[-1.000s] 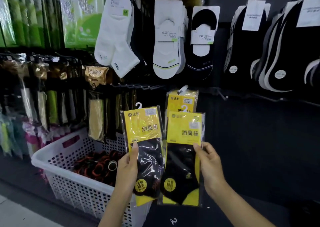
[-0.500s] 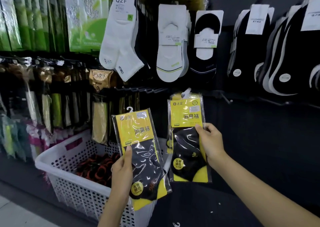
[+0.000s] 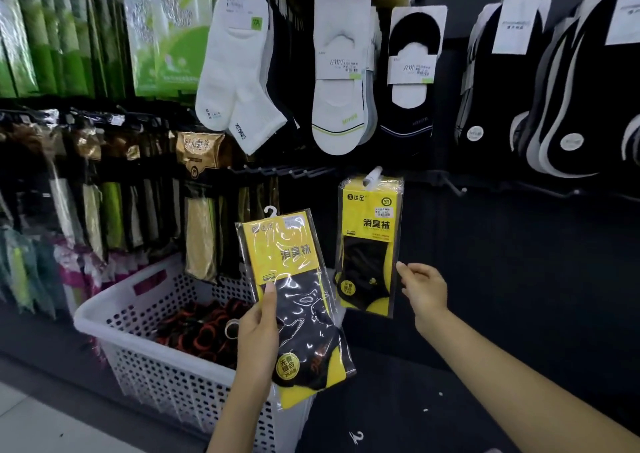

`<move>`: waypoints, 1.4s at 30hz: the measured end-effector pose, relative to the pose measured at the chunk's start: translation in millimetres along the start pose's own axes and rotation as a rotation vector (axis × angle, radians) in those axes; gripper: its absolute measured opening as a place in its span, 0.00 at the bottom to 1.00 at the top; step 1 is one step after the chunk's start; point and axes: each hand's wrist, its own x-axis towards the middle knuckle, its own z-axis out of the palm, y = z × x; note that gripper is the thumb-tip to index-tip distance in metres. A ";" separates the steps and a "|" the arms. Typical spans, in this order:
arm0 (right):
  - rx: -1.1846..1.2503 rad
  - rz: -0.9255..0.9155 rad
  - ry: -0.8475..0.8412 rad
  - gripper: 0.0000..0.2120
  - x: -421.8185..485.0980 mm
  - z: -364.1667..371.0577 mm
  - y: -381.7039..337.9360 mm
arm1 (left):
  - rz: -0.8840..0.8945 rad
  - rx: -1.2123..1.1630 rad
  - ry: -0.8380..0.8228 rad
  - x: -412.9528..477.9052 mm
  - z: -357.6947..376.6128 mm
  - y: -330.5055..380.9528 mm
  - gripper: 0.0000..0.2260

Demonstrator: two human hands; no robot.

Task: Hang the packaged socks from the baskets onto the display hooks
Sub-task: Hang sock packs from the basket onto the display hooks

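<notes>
Left hand (image 3: 258,335) grips sock pkg (image 3: 294,300), long axis near upright w/ hanger (image 3: 270,211) up, below-left of display hook (image 3: 373,174); right hand (image 3: 420,290), loose & empty, is nearer hook.

The left hand (image 3: 258,335) is raised on a bare forearm, gripping a sock packet (image 3: 298,300) with its thumb laid up the front and its fingers hidden behind. The right hand (image 3: 420,288) reaches forward on an outstretched bare forearm, fingers loosely curled, holding nothing.
</notes>
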 end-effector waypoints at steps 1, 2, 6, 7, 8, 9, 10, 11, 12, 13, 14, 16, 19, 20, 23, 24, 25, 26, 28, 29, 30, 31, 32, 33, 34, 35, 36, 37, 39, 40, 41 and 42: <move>-0.011 -0.025 -0.018 0.12 -6.0 -2.5 2.5 | 0.004 0.005 -0.017 -1.1 3.0 0.0 0.24; -0.013 -0.041 -0.061 0.11 -13.9 -4.8 3.7 | 0.003 0.012 -0.042 -2.0 6.3 -0.6 0.23; 0.011 -0.040 -0.365 0.09 -52.6 -8.2 3.2 | 0.031 0.046 -0.099 -8.7 21.1 -1.3 0.22; 0.014 -0.037 -0.434 0.10 -60.4 -9.0 2.8 | 0.045 0.035 -0.127 -11.5 25.1 -0.9 0.24; 0.016 -0.036 -0.492 0.12 -67.2 -10.6 2.1 | 0.057 0.027 -0.161 -14.5 29.2 -0.1 0.26; 0.018 -0.036 -0.534 0.12 -72.2 -12.5 1.6 | 0.072 0.027 -0.197 -16.8 33.0 -0.3 0.26; 0.018 -0.042 -0.561 0.10 -75.9 -15.3 1.2 | 0.091 0.027 -0.232 -19.0 36.4 -0.4 0.26; 0.017 -0.051 -0.576 0.09 -78.2 -18.1 1.1 | 0.106 0.019 -0.264 -20.7 39.5 -0.9 0.27; 0.021 -0.062 -0.579 0.08 -79.4 -21.2 1.2 | 0.112 -0.001 -0.297 -22.1 41.8 -1.3 0.28; 0.034 -0.068 -0.566 0.09 -79.5 -23.8 1.5 | 0.110 -0.022 -0.331 -23.0 43.7 -0.9 0.29; 0.051 -0.075 -0.533 0.08 -78.6 -26.3 2.2 | 0.110 -0.043 -0.371 -23.3 45.5 -0.8 0.29; 0.101 -0.107 -0.430 0.07 -74.3 -31.5 2.1 | 0.139 -0.078 -0.438 -23.1 48.4 -1.5 0.20; 0.129 -0.173 -0.297 0.06 -63.3 -37.5 -5.3 | 0.116 -0.085 -0.494 -22.8 50.5 -0.1 0.16; 0.128 -0.184 -0.271 0.07 -58.9 -37.7 -8.6 | 0.109 -0.092 -0.498 -22.8 51.4 -0.7 0.18; 0.102 -0.220 -0.223 0.10 -47.1 -32.6 -18.6 | 0.102 -0.115 -0.498 -24.5 53.0 -1.3 0.22; 0.079 -0.244 -0.223 0.10 -44.5 -29.6 -21.6 | 0.103 -0.125 -0.497 -24.7 53.7 -1.0 0.22; 0.054 -0.270 -0.234 0.09 -42.4 -25.9 -24.3 | 0.103 -0.135 -0.497 -24.6 53.9 -1.4 0.22; 0.032 -0.294 -0.251 0.07 -41.1 -22.0 -26.9 | 0.098 -0.143 -0.491 -23.8 53.7 -2.3 0.22; 0.003 -0.314 -0.270 0.05 -39.1 -14.2 -30.3 | 0.078 -0.150 -0.460 -20.5 52.0 -4.2 0.23; -0.012 -0.308 -0.262 0.05 -36.9 -10.1 -30.4 | 0.070 -0.146 -0.448 -18.8 50.7 -4.9 0.23; -0.033 -0.291 -0.242 0.07 -34.4 -6.3 -29.6 | 0.064 -0.143 -0.440 -17.1 49.8 -5.8 0.24; -0.046 -0.266 -0.223 0.11 -31.8 -2.9 -28.2 | 0.060 -0.139 -0.434 -15.6 49.1 -6.7 0.24; -0.042 -0.241 -0.215 0.14 -28.1 0.1 -26.2 | 0.055 -0.135 -0.429 -14.1 48.7 -7.8 0.26; -0.032 -0.217 -0.211 0.17 -24.3 2.8 -24.2 | 0.048 -0.125 -0.425 -13.7 48.7 -8.6 0.28; -0.022 -0.194 -0.204 0.18 -21.8 5.5 -23.0 | 0.041 -0.109 -0.421 -13.4 49.0 -10.0 0.30; -0.015 -0.164 -0.196 0.16 -20.3 7.8 -22.5 | 0.038 -0.091 -0.415 -13.2 49.6 -11.9 0.31; -0.007 -0.128 -0.184 0.14 -18.2 9.9 -20.8 | 0.034 -0.073 -0.409 -13.0 50.3 -14.5 0.32; 0.001 -0.098 -0.174 0.13 -16.3 11.6 -17.9 | 0.026 -0.057 -0.402 -13.1 51.4 -17.0 0.33; 0.003 -0.060 -0.158 0.12 -13.9 12.3 -8.8 | 0.008 -0.027 -0.388 -13.2 53.6 -22.8 0.31; -0.005 -0.040 -0.151 0.11 -13.7 10.9 -3.0 | -0.002 -0.013 -0.384 -13.1 55.0 -26.1 0.29; -0.012 -0.020 -0.147 0.08 -14.2 8.3 3.5 | -0.013 0.004 -0.379 -12.9 56.4 -29.7 0.26; -0.019 0.001 -0.144 0.06 -15.7 4.2 10.9 | -0.029 0.024 -0.375 -12.7 57.2 -34.4 0.25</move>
